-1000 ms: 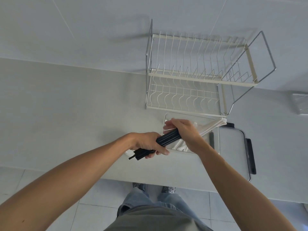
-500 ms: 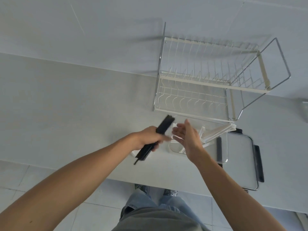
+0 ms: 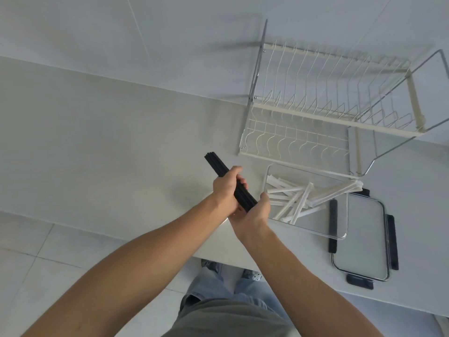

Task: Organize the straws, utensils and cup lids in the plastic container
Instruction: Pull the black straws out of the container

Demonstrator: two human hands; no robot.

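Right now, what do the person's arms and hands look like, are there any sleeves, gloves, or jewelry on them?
Both forearms are bare up to the frame edge, with no sleeves in view. The left hand and right hand wear no gloves, and no rings, watch or bracelet can be seen. Lower in the frame, a grey shirt and blue jeans are visible.

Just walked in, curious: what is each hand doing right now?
Left hand: curled round the bundle of black straws, holding it.
Right hand: holding the bundle's lower end; fingers curl round it.
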